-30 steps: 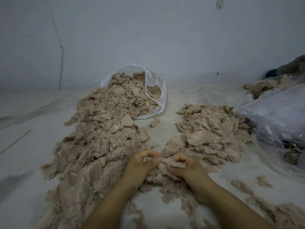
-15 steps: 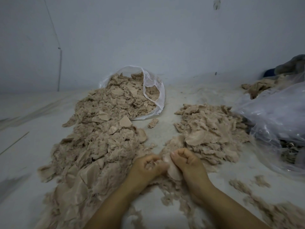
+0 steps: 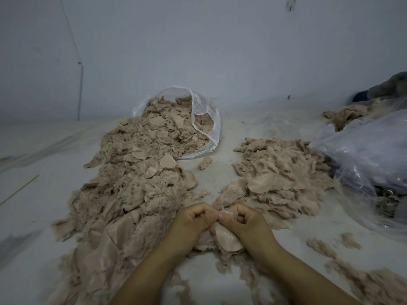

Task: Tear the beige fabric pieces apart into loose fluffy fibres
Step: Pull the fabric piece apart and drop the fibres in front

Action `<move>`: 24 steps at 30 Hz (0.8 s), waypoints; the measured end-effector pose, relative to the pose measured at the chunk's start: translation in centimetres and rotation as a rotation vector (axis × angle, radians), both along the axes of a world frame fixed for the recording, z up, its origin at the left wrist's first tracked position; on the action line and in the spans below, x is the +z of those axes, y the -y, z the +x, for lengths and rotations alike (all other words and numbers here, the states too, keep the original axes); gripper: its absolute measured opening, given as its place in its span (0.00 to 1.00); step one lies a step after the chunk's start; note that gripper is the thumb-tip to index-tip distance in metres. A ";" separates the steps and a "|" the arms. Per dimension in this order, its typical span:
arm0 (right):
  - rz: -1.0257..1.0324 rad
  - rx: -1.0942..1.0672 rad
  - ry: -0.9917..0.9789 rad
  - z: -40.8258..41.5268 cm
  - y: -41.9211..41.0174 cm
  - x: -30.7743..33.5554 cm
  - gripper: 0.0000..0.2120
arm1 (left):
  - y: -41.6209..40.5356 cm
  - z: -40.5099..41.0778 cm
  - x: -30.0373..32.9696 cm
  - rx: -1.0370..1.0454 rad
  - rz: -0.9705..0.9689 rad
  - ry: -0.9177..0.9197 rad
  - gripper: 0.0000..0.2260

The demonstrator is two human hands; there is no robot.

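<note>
Both hands are now sitting knuckle to knuckle at the lower centre of the frame, having closed the small gap that lay between them half a second ago, and the piece between them has swung down to hang below the fingers. The left hand point(image 3: 193, 221) is curling its fingers in and pinching the upper edge of a small flat beige ribbed fabric piece point(image 3: 226, 239), while the right hand point(image 3: 246, 221) is pinching that same edge just beside it, thumbs nearly touching. The piece is lying under and between the two hands, its long axis running from the pinch at the frame's centre down and rightward toward the right wrist, so neither hand is nearer; the tear will probably have to open sideways from that shared edge. To the left, a long heap of beige fabric scraps and fluff point(image 3: 123, 194) is spilling from an open clear plastic bag point(image 3: 204, 119) at upper centre. A smaller beige heap of fabric and fibres point(image 3: 284, 172) is lying right of centre, beside a crumpled translucent plastic sheet point(image 3: 370, 155).
</note>
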State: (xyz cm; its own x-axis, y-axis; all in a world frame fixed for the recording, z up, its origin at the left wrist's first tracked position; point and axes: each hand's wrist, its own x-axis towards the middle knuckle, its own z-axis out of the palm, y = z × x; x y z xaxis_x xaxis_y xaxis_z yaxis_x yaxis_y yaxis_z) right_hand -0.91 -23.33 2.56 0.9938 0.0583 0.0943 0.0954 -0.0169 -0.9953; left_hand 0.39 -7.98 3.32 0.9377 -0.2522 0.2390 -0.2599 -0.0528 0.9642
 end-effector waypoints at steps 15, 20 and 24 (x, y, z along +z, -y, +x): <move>0.338 -0.140 -0.025 0.4 0.5 0.5 0.04 | 0.7 0.0 0.0 0.082 0.137 0.004 0.14; 0.216 -0.088 -0.089 0.4 0.1 0.2 0.06 | 0.4 0.1 0.1 0.114 0.099 -0.020 0.12; 0.353 -0.219 -0.132 1.1 1.5 0.2 0.09 | -0.8 0.6 0.2 0.242 -0.006 -0.109 0.14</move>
State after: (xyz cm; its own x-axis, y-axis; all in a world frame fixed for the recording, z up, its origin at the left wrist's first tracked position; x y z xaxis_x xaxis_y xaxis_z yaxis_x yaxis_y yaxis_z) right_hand 0.18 -24.78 2.81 0.9840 -0.1687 -0.0579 -0.0007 0.3209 -0.9471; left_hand 1.04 -7.21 3.49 0.9908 -0.0165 0.1343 -0.1352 -0.0946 0.9863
